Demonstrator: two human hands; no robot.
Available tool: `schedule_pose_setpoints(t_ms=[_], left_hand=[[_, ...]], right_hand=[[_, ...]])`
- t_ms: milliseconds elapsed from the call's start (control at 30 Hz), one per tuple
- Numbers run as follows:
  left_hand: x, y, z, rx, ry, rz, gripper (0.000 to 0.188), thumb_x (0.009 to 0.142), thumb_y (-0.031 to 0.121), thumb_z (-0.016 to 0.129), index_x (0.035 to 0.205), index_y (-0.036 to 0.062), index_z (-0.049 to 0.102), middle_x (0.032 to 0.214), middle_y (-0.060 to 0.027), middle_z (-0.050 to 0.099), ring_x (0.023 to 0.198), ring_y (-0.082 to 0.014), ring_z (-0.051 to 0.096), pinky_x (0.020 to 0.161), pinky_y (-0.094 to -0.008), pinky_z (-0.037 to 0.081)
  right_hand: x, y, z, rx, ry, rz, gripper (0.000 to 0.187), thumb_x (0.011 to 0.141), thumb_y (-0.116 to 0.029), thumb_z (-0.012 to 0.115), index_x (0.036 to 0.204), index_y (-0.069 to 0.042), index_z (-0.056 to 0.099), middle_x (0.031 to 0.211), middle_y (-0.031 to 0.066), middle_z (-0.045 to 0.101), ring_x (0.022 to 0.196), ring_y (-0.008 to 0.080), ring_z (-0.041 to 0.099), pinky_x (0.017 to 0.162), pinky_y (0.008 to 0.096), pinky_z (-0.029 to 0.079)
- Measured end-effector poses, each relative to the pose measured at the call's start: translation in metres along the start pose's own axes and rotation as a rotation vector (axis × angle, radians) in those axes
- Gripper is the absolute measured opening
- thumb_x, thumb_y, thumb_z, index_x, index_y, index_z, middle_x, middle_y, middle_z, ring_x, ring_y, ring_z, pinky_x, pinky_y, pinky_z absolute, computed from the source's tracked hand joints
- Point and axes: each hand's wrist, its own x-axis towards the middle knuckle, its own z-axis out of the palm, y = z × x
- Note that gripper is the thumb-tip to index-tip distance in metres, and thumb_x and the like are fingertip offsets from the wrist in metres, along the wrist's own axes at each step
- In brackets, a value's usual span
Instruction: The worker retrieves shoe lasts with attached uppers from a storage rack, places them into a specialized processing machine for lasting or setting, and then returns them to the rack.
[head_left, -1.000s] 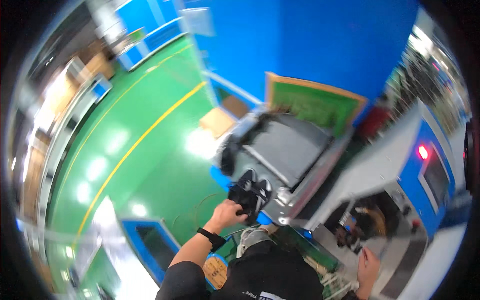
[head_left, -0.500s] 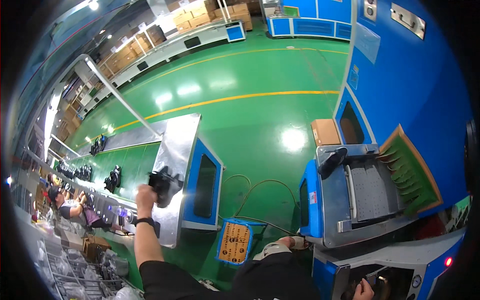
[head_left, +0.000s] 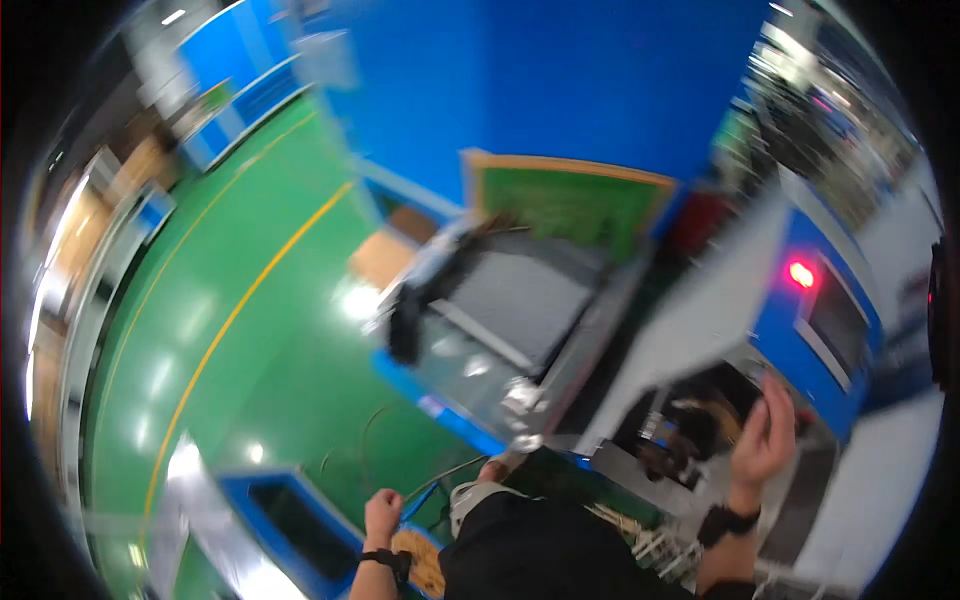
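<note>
My left hand [head_left: 383, 514] is drawn back near my left side, curled into a loose fist, with nothing visible in it. Above the stool's brown top [head_left: 420, 560] it hangs in the air, a black band on its wrist. My right hand [head_left: 765, 445] is raised beside a grey-and-blue machine [head_left: 690, 310], fingers stretched out and holding nothing. Close to its left is the machine's dark opening [head_left: 665, 440], with brownish-black parts inside that are too blurred to name. A black shoe-like piece [head_left: 405, 325] rests on the left end of the metal-topped machine [head_left: 520, 305] ahead.
A green panel with a wooden frame [head_left: 570, 205] leans against the tall blue cabinet [head_left: 540, 80]. On the right machine a red light [head_left: 801, 273] glows. A cardboard box [head_left: 382, 260] stands behind the metal-topped machine. The silver-and-blue bench end [head_left: 290, 530] is at lower left.
The view has swung right. My left hand has left the black item on the bench and come back empty. My right hand has come up into fuller view beside the machine's opening.
</note>
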Motion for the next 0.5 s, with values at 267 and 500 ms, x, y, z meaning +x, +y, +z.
schedule_pose_setpoints(t_ms=[267, 500], left_hand=[[0.152, 0.288, 0.116, 0.195, -0.564, 0.796, 0.029, 0.093, 0.029, 0.06, 0.103, 0.004, 0.072, 0.1, -0.0218, 0.072, 0.096, -0.0434, 0.067, 0.087, -0.0502, 0.054], [0.26, 0.457, 0.213, 0.169, -0.658, 0.901, 0.032, 0.095, 0.025, 0.052, 0.111, 0.0064, 0.072, 0.11, -0.0238, 0.071, 0.104, -0.0445, 0.066, 0.092, -0.0524, 0.052]], right_hand=[[0.033, 0.028, 0.048, -0.599, -0.092, 0.055, 0.07, 0.087, -0.022, 0.072, 0.146, 0.005, 0.046, 0.157, 0.0212, 0.043, 0.148, 0.0383, 0.037, 0.121, 0.053, 0.024], [0.024, 0.039, 0.07, -0.602, 0.053, 0.063, 0.059, 0.09, -0.027, 0.066, 0.14, 0.001, 0.052, 0.149, 0.0222, 0.052, 0.142, 0.0377, 0.045, 0.119, 0.0521, 0.025]])
